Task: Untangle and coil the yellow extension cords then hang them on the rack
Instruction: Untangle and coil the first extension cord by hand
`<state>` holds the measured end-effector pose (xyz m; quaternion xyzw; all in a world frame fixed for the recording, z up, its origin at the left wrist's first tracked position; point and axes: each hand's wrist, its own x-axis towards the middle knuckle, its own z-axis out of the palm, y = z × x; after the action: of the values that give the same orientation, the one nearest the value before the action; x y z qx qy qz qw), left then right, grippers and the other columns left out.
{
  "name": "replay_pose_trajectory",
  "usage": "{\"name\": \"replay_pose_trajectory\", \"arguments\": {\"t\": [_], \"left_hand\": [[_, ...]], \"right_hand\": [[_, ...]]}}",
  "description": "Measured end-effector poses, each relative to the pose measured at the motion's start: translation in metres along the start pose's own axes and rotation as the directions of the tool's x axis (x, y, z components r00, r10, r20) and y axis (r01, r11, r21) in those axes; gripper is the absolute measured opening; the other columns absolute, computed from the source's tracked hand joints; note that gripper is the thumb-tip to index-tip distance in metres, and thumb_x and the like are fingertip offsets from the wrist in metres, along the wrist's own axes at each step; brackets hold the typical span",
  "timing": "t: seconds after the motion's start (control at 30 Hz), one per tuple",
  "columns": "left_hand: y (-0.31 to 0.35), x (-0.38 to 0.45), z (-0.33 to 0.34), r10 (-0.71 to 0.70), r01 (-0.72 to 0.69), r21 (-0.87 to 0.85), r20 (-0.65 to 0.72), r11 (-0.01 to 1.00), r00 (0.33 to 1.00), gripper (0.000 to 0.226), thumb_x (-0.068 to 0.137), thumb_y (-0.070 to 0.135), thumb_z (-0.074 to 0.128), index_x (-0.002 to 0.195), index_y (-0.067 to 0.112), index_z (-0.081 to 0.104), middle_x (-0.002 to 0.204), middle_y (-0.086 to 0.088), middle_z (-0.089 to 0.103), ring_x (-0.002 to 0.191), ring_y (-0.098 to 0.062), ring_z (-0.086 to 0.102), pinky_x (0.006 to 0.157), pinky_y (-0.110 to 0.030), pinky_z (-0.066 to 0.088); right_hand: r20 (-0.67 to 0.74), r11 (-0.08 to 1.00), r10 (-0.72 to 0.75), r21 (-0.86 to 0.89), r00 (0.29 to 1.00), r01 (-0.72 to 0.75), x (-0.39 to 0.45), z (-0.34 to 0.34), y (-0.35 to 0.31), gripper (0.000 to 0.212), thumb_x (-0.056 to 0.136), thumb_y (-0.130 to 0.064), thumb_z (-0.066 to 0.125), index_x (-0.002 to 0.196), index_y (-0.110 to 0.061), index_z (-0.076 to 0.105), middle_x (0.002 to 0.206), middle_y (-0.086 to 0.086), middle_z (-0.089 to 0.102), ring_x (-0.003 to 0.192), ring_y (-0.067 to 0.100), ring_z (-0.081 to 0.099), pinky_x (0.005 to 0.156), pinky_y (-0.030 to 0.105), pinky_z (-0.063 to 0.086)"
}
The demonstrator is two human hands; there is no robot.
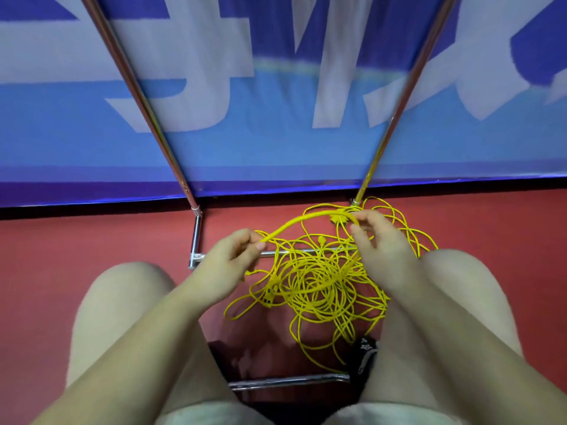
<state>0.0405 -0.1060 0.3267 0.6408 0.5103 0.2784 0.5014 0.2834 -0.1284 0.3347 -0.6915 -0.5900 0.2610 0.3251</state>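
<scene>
Bright yellow tangled extension cords (319,280); dull red smooth floor (92,240); blue fabric banner (276,142), white lettering; shiny chrome metal rack (196,237).

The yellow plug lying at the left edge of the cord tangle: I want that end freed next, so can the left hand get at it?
Probably yes: the yellow plug lies uncovered just below the left hand, though that hand now pinches a cord strand.

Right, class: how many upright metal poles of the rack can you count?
2: the left pole slants up from the floor at left, the right pole rises beside the yellow cords. Others may be out of view.
</scene>
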Motion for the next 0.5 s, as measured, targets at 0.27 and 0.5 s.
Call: {"name": "replay_pose_trajectory", "arguments": {"t": [0.27,0.5], "left_hand": [[0.042,-0.033,0.017,0.141,-0.141,0.006,-0.090,0.990,0.986,0.015,0.095,0.016,0.052,0.082,0.020,0.060,0.058,0.013,0.047,0.059,-0.006,0.042,0.061,-0.027,0.039],[0.056,-0.032,0.026,0.257,-0.245,0.227,-0.023,0.942,0.966,0.013,0.091,0.028,0.059,0.080,0.033,0.058,0.063,0.025,0.057,0.060,0.006,0.048,0.065,-0.022,0.040]], "right_hand": [[-0.031,0.976,-0.212,-0.050,0.977,0.211,-0.057,0.000,-0.050,0.081,0.086,-0.046,0.056,0.148,-0.028,0.007,0.155,-0.005,0.013,0.144,0.007,0.007,0.116,0.025,0.008],[0.118,0.978,-0.169,0.147,0.978,0.151,-0.046,0.002,-0.059,0.006,0.091,-0.027,0.056,0.086,-0.027,0.060,0.075,-0.015,0.060,0.076,0.006,0.058,0.076,0.027,0.047]]}}
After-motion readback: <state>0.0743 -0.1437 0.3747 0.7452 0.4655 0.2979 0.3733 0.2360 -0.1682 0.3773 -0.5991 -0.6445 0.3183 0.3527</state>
